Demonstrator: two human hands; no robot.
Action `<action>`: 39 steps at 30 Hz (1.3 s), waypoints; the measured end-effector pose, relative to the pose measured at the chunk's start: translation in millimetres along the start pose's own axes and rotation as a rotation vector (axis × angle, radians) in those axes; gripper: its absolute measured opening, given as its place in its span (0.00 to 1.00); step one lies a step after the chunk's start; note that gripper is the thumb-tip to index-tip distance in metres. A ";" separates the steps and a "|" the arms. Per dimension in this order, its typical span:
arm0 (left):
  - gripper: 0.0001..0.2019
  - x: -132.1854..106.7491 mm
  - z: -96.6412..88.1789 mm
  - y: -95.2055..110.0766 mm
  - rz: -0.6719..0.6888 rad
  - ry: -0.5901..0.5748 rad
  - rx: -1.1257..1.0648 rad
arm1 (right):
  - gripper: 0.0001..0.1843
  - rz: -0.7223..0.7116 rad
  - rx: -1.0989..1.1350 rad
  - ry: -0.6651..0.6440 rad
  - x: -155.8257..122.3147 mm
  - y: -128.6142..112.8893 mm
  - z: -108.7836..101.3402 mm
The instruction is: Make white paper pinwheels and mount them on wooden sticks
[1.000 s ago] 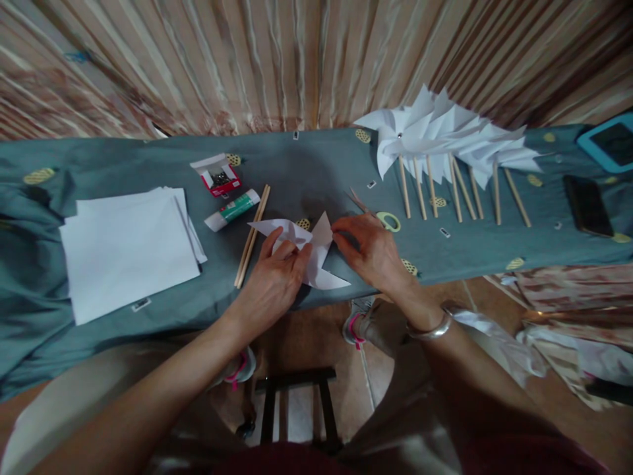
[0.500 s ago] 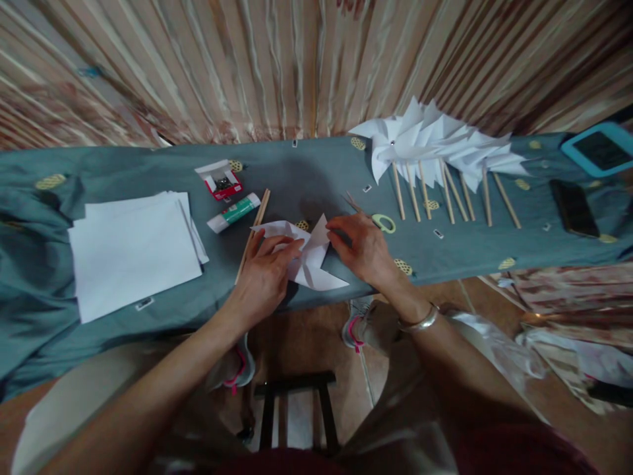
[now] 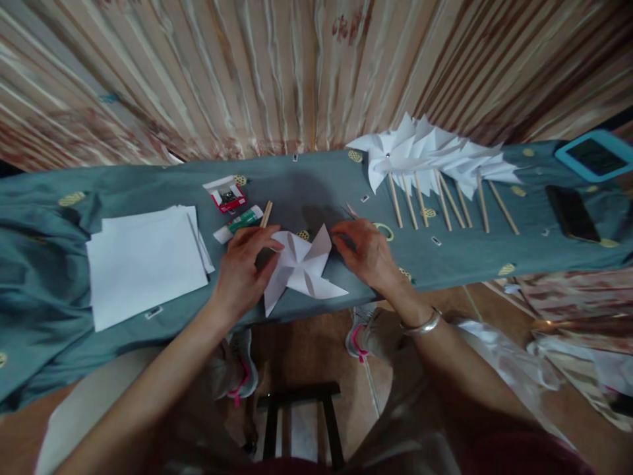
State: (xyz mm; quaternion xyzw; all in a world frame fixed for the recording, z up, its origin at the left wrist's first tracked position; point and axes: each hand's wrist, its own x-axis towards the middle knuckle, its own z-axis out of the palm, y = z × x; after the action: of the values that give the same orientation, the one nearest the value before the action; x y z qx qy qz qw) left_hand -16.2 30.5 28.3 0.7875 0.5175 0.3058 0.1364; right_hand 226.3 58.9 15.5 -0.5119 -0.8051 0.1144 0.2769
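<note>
A white folded paper pinwheel (image 3: 299, 266) lies near the table's front edge, its blades fanned around the middle. At its left side is my left hand (image 3: 243, 264), thumb and index finger curved apart; the fingertips meet or nearly meet the left blade. My right hand (image 3: 364, 252) is at the upper right blade, fingers bent and loosely apart, with a small gap to the paper. Partly hidden behind the right hand are scissors with a pale green handle (image 3: 390, 231). Wooden sticks (image 3: 266, 214) show beyond my left hand, their lower part covered.
Left of my hands lie a stack of white paper (image 3: 148, 264), a glue stick (image 3: 225, 232) and an open red box (image 3: 230, 198) of small metal pieces. Several finished pinwheels (image 3: 420, 155) on sticks overlap at back right, near a phone (image 3: 572, 212) and a blue-framed tablet (image 3: 596, 155).
My left hand has lifted off the pinwheel's middle and moved left, uncovering the left blades. The right hand has drawn slightly away from the blade tip. The view has shifted a little.
</note>
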 end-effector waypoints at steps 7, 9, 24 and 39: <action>0.09 -6.4 -14.2 -20.2 -0.114 0.112 0.008 | 0.10 -0.015 -0.027 0.023 4.9 2.1 8.4; 0.08 -8.4 -17.0 -24.8 -0.122 0.112 0.007 | 0.10 -0.020 -0.024 0.026 7.5 1.0 11.2; 0.07 -4.0 -31.0 -42.6 -0.102 0.211 0.009 | 0.11 -0.068 0.006 0.025 22.8 -9.3 26.5; 0.06 -14.5 -20.9 -39.9 -0.060 0.216 -0.130 | 0.09 -0.017 0.219 -0.042 53.8 -60.4 45.6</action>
State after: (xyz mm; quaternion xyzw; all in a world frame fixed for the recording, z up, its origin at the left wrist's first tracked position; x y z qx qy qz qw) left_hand -62.4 32.4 18.4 0.7235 0.5315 0.4177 0.1398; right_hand 137.3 84.0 24.0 -0.4692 -0.7977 0.2102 0.3153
